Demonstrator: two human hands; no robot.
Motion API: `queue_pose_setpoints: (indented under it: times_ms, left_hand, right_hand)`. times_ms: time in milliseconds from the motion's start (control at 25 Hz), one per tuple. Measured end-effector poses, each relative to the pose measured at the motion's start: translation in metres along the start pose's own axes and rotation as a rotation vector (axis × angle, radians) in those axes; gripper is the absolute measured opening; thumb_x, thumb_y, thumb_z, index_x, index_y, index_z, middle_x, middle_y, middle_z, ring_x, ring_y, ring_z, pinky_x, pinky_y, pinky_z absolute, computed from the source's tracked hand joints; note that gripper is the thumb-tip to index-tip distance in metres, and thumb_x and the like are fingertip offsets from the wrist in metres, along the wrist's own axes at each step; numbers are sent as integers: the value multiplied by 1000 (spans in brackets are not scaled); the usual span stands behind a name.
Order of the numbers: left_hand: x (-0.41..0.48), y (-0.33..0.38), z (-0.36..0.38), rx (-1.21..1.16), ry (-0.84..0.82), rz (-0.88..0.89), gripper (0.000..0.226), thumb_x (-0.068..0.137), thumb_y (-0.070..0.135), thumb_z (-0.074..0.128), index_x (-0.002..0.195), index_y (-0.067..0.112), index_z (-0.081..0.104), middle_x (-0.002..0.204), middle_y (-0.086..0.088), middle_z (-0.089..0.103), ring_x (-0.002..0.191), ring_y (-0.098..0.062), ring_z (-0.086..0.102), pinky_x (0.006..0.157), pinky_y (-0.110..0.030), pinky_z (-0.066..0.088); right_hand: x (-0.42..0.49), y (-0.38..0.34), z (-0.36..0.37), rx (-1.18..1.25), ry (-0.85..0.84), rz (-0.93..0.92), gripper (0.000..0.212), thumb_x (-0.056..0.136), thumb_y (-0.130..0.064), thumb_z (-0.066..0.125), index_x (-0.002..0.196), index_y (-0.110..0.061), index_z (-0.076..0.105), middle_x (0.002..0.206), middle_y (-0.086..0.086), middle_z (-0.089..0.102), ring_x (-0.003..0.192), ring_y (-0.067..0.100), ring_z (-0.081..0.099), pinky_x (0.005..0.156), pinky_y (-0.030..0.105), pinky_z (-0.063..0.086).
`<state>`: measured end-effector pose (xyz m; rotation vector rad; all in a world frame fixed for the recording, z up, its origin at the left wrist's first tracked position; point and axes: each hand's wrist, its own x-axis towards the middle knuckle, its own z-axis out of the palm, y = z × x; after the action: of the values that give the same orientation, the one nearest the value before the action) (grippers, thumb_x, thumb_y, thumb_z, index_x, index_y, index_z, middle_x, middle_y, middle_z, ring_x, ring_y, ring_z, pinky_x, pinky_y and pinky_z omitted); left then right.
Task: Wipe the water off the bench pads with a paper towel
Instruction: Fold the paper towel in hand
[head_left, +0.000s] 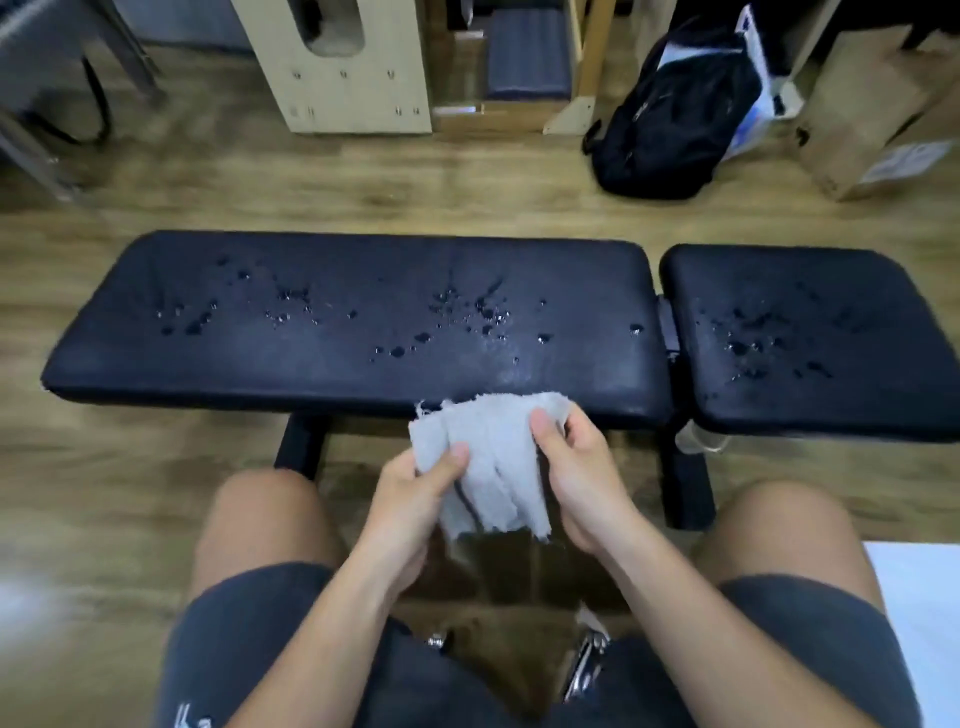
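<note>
A long black bench pad (156, 358) lies across the middle of the view, dotted with water drops (488, 312). To its right sits a shorter black seat pad (857, 415), also wet. A crumpled white paper towel (493, 467) hangs in front of the long pad's near edge. My left hand (415, 499) pinches its left side with the thumb on top. My right hand (582, 478) grips its right side. Both hands are just below the pad's front edge, not touching it.
The bench stands on black metal legs (685, 488) over a wooden floor (93, 499). Behind it are a plywood box (337, 78), a black backpack (670, 124) and a cardboard box (872, 114). My bare knees flank the hands.
</note>
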<state>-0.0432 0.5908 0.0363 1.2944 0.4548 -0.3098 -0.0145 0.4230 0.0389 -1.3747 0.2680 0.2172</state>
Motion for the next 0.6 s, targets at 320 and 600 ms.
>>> queue_pose_setpoints:
  times_ms: [320, 600]
  left_hand:
    - [-34, -15, 8, 142, -53, -123, 60, 63, 48, 86, 112, 26, 58, 102, -3, 74, 90, -18, 73, 79, -37, 58]
    - [-41, -14, -2, -6, 143, -69, 5, 91, 7, 61, 94, 3, 64, 93, -14, 73, 87, -27, 70, 83, -40, 54]
  right_hand:
    - [-64, -12, -20, 95, -71, 25, 18, 93, -31, 56, 102, -19, 65, 101, 10, 72, 93, 23, 70, 74, 32, 57]
    - [-78, -25, -25, 128, 107, 74, 16, 97, -25, 54, 103, -15, 65, 93, 9, 74, 81, 17, 70, 67, 32, 57]
